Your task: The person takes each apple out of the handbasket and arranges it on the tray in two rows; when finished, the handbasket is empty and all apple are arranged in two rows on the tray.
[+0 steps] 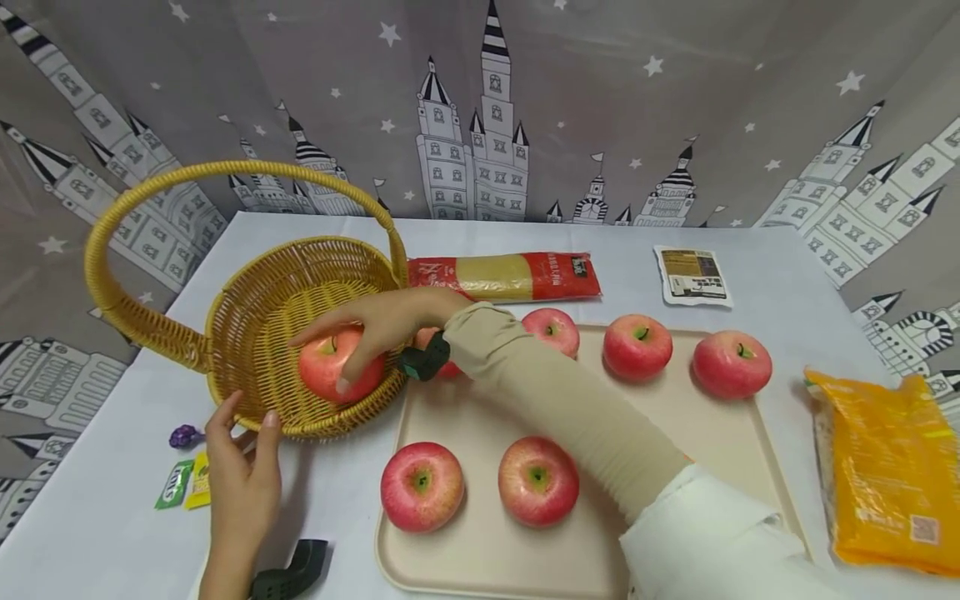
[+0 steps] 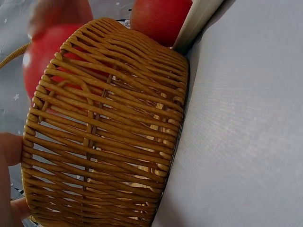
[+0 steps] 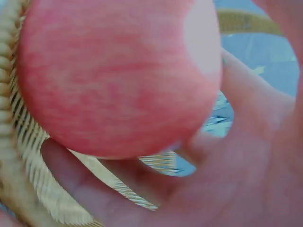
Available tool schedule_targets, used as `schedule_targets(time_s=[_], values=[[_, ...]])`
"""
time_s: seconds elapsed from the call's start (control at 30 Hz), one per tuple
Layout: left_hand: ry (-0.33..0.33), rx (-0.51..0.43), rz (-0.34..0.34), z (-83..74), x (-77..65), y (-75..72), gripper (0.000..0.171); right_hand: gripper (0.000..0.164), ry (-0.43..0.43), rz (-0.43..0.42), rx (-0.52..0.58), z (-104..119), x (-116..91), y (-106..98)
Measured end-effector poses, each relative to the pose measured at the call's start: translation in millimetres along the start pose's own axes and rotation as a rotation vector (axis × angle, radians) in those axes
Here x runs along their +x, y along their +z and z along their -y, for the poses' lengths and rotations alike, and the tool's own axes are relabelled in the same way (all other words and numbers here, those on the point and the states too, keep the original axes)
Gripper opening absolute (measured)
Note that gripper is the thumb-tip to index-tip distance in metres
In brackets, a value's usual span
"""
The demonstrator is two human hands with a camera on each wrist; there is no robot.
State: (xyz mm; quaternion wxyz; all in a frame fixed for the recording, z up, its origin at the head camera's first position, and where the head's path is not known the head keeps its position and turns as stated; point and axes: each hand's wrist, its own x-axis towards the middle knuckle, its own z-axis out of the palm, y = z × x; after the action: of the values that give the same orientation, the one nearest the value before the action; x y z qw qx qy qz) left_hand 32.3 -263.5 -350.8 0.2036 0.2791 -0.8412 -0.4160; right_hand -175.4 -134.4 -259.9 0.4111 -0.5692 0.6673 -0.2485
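My right hand (image 1: 386, 318) grips a red apple (image 1: 330, 372) inside the yellow wicker basket (image 1: 247, 321), fingers over the top and thumb on the near side. Close up in the right wrist view, the apple (image 3: 118, 80) sits between the thumb and curled fingers, beside the basket's rim (image 3: 5, 90). At the basket's near left edge, my left hand (image 1: 243, 479) holds the rim with its fingertips. The left wrist view shows the woven outer wall (image 2: 109, 127) and two fingers (image 2: 8, 149) against the rim.
Several apples (image 1: 537, 481) stand on a beige tray (image 1: 480, 554) right of the basket. Behind lie a red noodle packet (image 1: 495, 277) and a white pouch (image 1: 692, 276). An orange bag (image 1: 892, 475) lies far right; small sweets (image 1: 176, 485) lie left. The basket's tall handle (image 1: 247, 169) arches upward.
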Motion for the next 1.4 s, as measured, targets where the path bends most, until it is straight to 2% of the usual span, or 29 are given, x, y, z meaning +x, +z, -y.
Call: schedule_targets(time_s=[0.1, 0.2, 0.33, 0.5, 0.67, 0.73, 0.9, 1.0, 1.07, 1.17, 1.27, 1.4], values=[[-0.006, -0.002, 0.005, -0.3, -0.1, 1.7, 0.052, 0.066, -0.025, -0.074, 0.071, 6, -27, -3], [-0.011, -0.004, 0.007, -0.2, 0.1, 3.2, 0.052, 0.064, -0.039, -0.138, 0.081, 9, -59, -6], [-0.010, -0.017, 0.013, -0.7, 0.9, 2.7, 0.052, 0.062, 0.008, -0.247, 0.017, 1, -109, -7], [-0.039, -0.020, 0.027, -0.4, 1.1, 1.1, 0.054, 0.061, 0.152, -0.359, 0.034, -22, -181, 3], [-0.049, -0.014, 0.039, -0.1, 1.2, 1.2, 0.055, 0.059, 0.323, -0.519, 0.006, -48, -262, 36], [-0.050, -0.012, 0.040, 0.2, 1.8, 0.5, 0.055, 0.059, 0.360, -0.592, -0.032, -57, -292, 57], [-0.058, -0.014, 0.044, 0.7, 2.0, 2.1, 0.055, 0.062, 0.590, -0.706, -0.004, -70, -352, 117], [-0.051, -0.016, 0.041, 1.1, 1.4, 1.3, 0.054, 0.064, 0.702, -0.727, 0.052, -76, -374, 151], [-0.045, -0.014, 0.033, 1.4, 1.1, 0.6, 0.054, 0.065, 0.710, -0.754, 0.064, -81, -384, 171], [-0.039, -0.015, 0.021, 1.8, 0.7, 0.3, 0.053, 0.063, 0.675, -0.804, 0.081, -88, -393, 195], [-0.041, -0.022, 0.027, 1.3, 0.7, 1.7, 0.054, 0.065, 0.689, -0.832, 0.064, -90, -398, 212], [-0.047, -0.029, 0.037, 0.4, 0.7, 4.0, 0.054, 0.064, 0.771, -0.806, 0.016, -88, -401, 224]])
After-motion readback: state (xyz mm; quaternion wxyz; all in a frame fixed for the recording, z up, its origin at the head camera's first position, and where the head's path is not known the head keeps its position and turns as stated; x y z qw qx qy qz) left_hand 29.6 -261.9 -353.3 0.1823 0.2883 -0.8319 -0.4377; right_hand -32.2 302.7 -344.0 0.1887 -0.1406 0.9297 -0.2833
